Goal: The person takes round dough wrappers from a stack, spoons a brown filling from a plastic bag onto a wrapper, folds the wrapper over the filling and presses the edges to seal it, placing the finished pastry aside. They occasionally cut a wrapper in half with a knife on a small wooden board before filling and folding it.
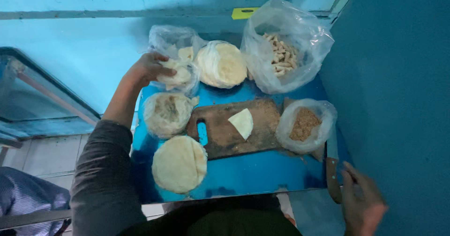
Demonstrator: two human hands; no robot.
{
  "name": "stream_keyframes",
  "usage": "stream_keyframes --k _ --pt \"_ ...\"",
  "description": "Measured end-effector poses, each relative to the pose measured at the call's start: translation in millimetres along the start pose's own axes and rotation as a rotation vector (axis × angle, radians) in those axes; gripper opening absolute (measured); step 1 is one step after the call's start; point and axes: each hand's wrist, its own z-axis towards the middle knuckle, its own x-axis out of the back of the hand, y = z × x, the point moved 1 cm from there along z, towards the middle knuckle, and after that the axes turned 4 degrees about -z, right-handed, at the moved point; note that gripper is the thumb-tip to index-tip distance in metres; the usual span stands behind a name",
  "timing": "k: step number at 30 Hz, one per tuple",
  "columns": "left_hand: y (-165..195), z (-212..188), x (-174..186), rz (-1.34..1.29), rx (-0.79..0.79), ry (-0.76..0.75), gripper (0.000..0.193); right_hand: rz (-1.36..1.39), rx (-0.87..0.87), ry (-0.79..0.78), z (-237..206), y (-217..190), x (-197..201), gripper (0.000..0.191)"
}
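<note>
Flatbread (176, 72), thin and pale, sat under our left hand (147, 69) at the far left of the blue surface (253, 172); our fingers were curled over its edge, gripping it where it lay at the mouth of a clear bag (171, 39). We judged it soft, light and floppy, easy to tear, so it was best taken by the rim with a flat, wide pinch.

Our right hand (361, 203) hung at the surface's near right corner, fingers loosely bent beside a wooden knife handle (333, 179); we could not tell whether it held the handle.

A big clear bag (286, 44) held pale stick-shaped pieces, and a smaller bag (304, 123) held brown crumbs. Two wrapped stacks of flatbread (221, 63) (166, 113) lay in thin plastic, and a bare stack (179, 163) lay nearest us. A wooden board (234, 128) carried one cut wedge (242, 122).
</note>
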Motion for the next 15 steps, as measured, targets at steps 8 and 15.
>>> stream_keyframes --k 8,15 --pt "0 5 14 0.656 -0.531 -0.102 0.091 0.201 0.242 -0.193 6 -140 -6 0.016" --pt "-1 -78 15 1.027 -0.667 0.361 0.089 0.127 0.625 -0.276 12 -224 -59 0.035"
